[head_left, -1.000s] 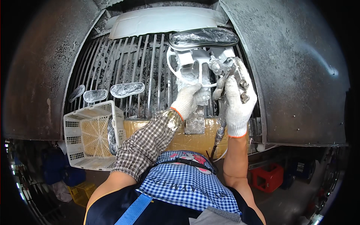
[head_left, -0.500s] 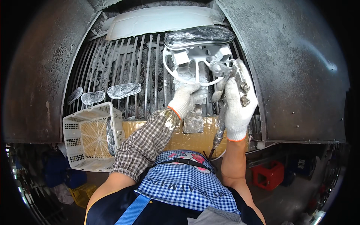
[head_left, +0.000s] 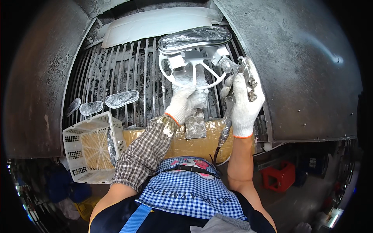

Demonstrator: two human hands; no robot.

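Both hands wear white gloves. My left hand (head_left: 185, 103) grips the paint-crusted post of a white stand (head_left: 193, 72) that carries a long oval part wrapped in clear film (head_left: 195, 38) on top. My right hand (head_left: 243, 103) is closed on a paint-covered spray gun (head_left: 237, 73), its nozzle close to the right side of the stand. A hose (head_left: 224, 134) hangs from the gun's handle. The stand rises above a grille of metal bars (head_left: 128, 73) inside a spray booth.
Three film-wrapped oval parts (head_left: 121, 99) lie on the grille at the left. A white plastic basket (head_left: 91, 145) hangs at the front left edge. A taped cardboard strip (head_left: 194, 141) covers the front edge. Dark curved booth walls (head_left: 303, 73) rise on both sides. A red crate (head_left: 278, 176) stands on the floor.
The stand with the oval part and both hands sit higher and farther back in the view than a second ago. The gun stays beside the stand's right side.
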